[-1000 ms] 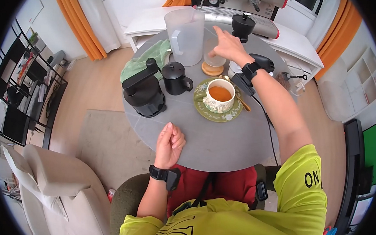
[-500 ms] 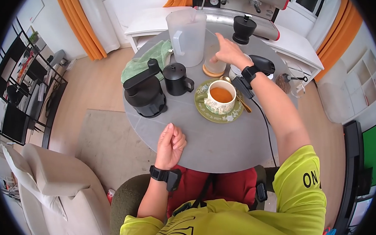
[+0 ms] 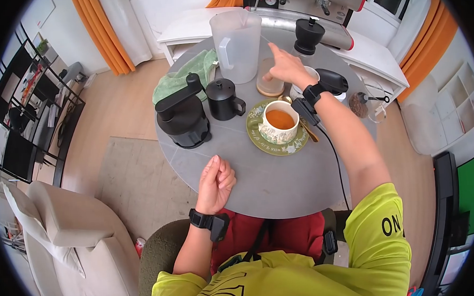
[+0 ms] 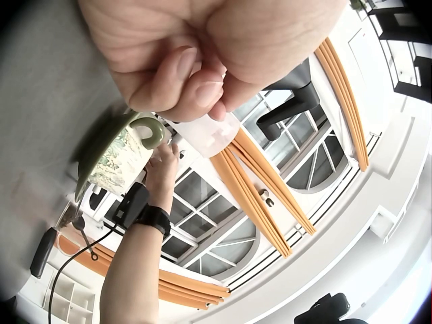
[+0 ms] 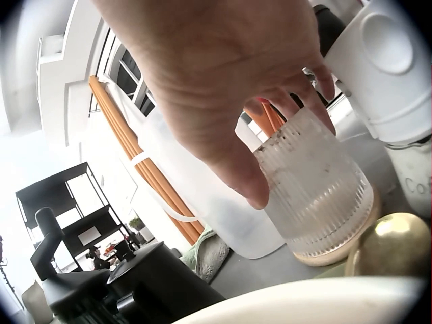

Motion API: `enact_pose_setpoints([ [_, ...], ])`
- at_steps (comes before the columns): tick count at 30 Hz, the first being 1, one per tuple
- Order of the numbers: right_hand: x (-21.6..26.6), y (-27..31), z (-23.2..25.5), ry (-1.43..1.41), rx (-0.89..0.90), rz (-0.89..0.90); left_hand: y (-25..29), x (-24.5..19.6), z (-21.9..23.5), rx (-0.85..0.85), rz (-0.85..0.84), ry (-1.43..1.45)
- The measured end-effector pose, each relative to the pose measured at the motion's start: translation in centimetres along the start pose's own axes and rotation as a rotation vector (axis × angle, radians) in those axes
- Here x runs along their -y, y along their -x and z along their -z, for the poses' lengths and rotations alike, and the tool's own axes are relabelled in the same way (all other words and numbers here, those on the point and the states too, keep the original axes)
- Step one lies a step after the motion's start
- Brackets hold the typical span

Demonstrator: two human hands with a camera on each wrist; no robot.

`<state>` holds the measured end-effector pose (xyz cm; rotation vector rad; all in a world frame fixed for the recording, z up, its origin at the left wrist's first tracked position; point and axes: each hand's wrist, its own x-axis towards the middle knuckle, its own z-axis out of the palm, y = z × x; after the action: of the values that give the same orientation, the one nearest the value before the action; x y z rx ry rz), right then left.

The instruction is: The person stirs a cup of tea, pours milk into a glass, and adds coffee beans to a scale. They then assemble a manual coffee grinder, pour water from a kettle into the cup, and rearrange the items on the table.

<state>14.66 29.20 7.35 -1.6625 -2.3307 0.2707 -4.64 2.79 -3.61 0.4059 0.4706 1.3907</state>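
My right hand (image 3: 288, 70) holds a clear ribbed glass (image 5: 317, 189), thumb on one side and fingers round the other. The glass stands over a round wooden coaster (image 5: 335, 253). Nearer me, a patterned cup (image 3: 279, 123) of orange-brown liquid sits on a green saucer (image 3: 264, 146), with a gold spoon (image 3: 308, 132) at its right. My left hand (image 3: 215, 184) rests at the table's near edge, fingers loosely curled and holding nothing. In the left wrist view its fingers (image 4: 177, 74) fold toward the palm.
On the round grey table (image 3: 260, 184) stand a frosted pitcher (image 3: 237, 46), a black lidded pot (image 3: 222, 99), a black cranked device (image 3: 183, 118) and a black-topped grinder (image 3: 309, 36). A green towel (image 3: 185, 78) lies at the back left. A cable (image 3: 337, 159) runs along the right forearm.
My right hand has lowered slightly toward me, and the glass has come down over the wooden coaster, which showed more fully before. The left hand has not moved.
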Motion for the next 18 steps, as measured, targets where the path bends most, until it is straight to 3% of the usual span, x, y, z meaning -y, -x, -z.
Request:
enact_pose_setpoints([
  [18,-1.2,-0.6,0.2,0.027,0.117,0.019,0.0,0.0,-0.1,0.019,0.005,0.008],
])
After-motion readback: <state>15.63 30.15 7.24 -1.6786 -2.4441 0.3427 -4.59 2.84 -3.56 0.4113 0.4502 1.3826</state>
